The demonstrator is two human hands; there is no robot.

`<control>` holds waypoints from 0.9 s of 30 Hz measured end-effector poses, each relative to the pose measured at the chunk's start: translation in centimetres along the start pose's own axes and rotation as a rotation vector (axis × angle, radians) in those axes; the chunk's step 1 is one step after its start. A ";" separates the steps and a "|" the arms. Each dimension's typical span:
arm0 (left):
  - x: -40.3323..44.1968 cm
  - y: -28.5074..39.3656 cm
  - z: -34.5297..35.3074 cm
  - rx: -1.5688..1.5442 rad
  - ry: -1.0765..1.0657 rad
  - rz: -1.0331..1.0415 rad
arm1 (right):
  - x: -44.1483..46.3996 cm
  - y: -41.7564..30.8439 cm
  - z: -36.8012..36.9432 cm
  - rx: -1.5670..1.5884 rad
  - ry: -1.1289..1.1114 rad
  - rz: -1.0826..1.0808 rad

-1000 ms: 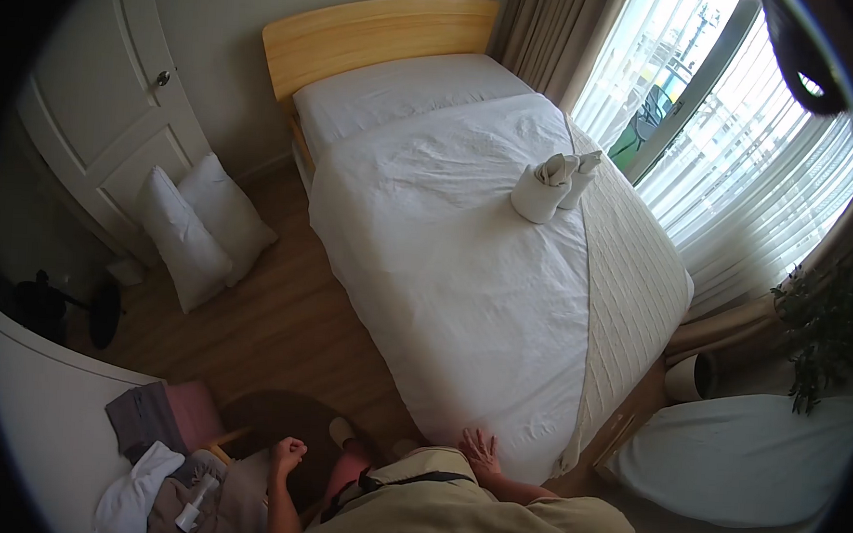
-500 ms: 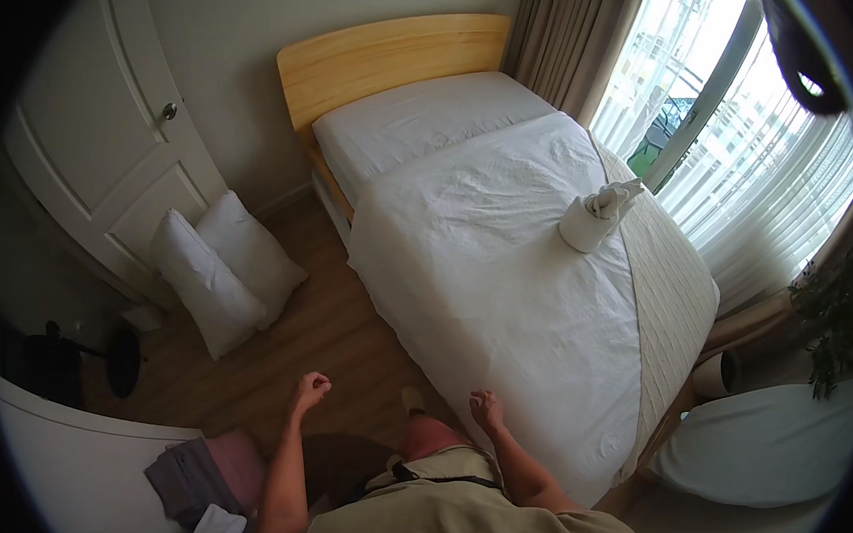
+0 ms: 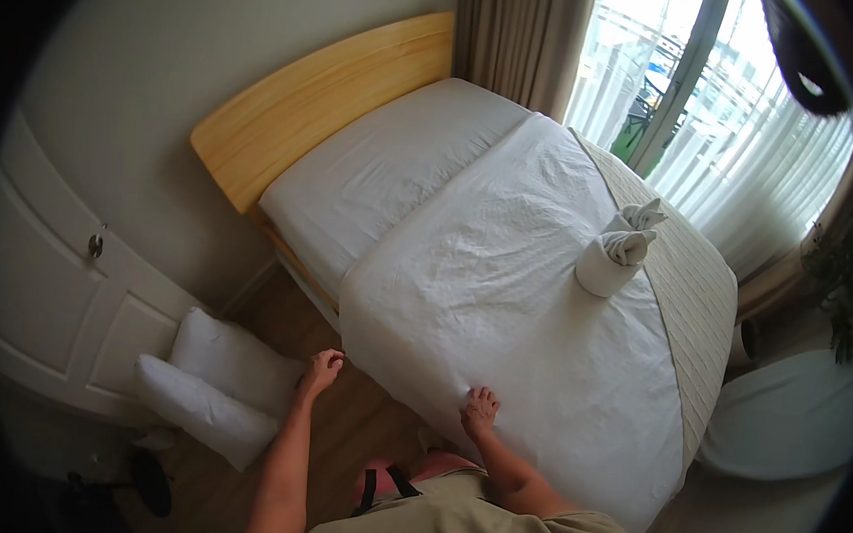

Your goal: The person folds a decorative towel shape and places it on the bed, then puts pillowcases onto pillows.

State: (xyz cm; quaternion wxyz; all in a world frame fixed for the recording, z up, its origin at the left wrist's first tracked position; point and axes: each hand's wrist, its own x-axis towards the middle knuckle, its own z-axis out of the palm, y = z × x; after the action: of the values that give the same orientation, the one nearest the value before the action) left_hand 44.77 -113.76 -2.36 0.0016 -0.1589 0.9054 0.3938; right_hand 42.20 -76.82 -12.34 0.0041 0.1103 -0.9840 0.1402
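My right hand (image 3: pixel 480 410) rests on or just over the white duvet (image 3: pixel 521 310) near the bed's left side, its fingers spread and nothing in it. Over the floor, left of the bed, hangs my left hand (image 3: pixel 322 371), fingers curled together; whether anything is inside is hidden. Two white rolled towels (image 3: pixel 608 264) stand on the duvet, beyond my right hand. A cream ribbed blanket (image 3: pixel 685 299) lies along the bed's right side. The mattress end by the headboard (image 3: pixel 329 97) shows a smooth white sheet (image 3: pixel 384 158).
Two white pillows (image 3: pixel 212 405) lean together on the wooden floor (image 3: pixel 365 427) by the white door (image 3: pixel 49 295). A black round-based object (image 3: pixel 150 481) stands at the lower left. Curtains (image 3: pixel 520 45) and a glass door are beyond the bed; a pale covered board (image 3: pixel 790 421) is at the right.
I have moved forward along the bed's left side, and the view has turned. My right hand left the bed's near corner, was raised half-curled, and is now spread farther up the duvet.
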 end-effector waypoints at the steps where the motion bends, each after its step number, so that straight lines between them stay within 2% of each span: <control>1: 3.1 -1.3 0.0 0.000 -0.043 0.037 | 0.5 0.0 1.0 -0.010 0.012 0.054; 3: 9.1 -4.1 0.2 -0.104 -0.065 0.051 | 1.5 0.1 2.6 -0.110 -0.034 0.010; 4: 12.1 -5.1 0.3 -0.107 -0.107 0.091 | 2.0 -0.2 2.8 -0.047 -0.048 0.010; 5: 15.1 -5.9 0.3 -0.087 -0.104 0.041 | 2.5 -0.2 3.5 -0.057 -0.027 0.069; 6: 17.9 -6.8 0.6 -0.062 -0.107 -0.008 | 2.6 0.0 4.5 -0.054 -0.028 0.037; 7: 20.4 -7.9 1.3 -0.056 -0.162 0.038 | 2.4 0.1 5.2 -0.049 -0.030 0.010; 9: 25.7 -10.1 2.4 0.159 -0.006 0.090 | 2.5 -1.0 4.7 -0.068 0.000 0.129; 11: 28.9 -10.0 2.4 0.176 -0.254 0.059 | 2.3 -1.6 4.1 -0.021 -0.068 0.159; 13: 30.4 -9.7 2.9 0.188 -0.210 0.120 | 2.0 -2.5 4.8 -0.024 -0.020 0.258; 15: 31.9 -9.0 2.8 0.107 -0.532 -0.051 | 1.5 -2.9 6.1 -0.044 -0.122 0.205; 16: 32.6 -9.9 3.3 0.129 -0.579 -0.013 | 1.2 -4.1 6.3 -0.040 -0.112 0.267; 18: 33.8 -11.9 3.7 0.183 -0.404 0.077 | 1.1 -7.0 7.1 -0.174 -0.104 0.417; 19: 33.5 -12.1 3.8 0.202 -0.445 0.105 | 0.7 -8.6 6.7 -0.166 -0.106 0.469; 21: 33.5 -11.1 4.2 0.509 -0.310 0.266 | 0.0 -12.0 5.0 0.296 -0.001 0.853; 22: 33.3 -10.4 4.1 0.480 -0.359 0.176 | -1.2 -13.1 4.5 0.385 0.065 0.903; 23: 32.9 -9.5 4.1 0.488 -0.380 0.211 | -2.9 -14.4 3.8 0.388 0.086 0.938; 25: 32.5 -9.4 3.7 0.406 -0.364 0.164 | -7.5 -17.1 3.8 0.456 0.279 0.938; 26: 32.5 -9.3 3.7 0.472 -0.351 0.201 | -10.2 -18.3 4.0 0.461 0.307 0.978; 27: 32.3 -10.0 3.2 0.417 -0.276 0.227 | -13.7 -19.6 5.1 0.517 0.228 1.061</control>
State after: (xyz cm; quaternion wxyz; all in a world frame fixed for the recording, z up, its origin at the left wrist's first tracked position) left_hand 16.59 -127.11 -15.85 0.1137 0.0025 0.9701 0.2145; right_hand 59.92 -93.59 -12.38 0.0121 -0.4141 -0.8321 0.3688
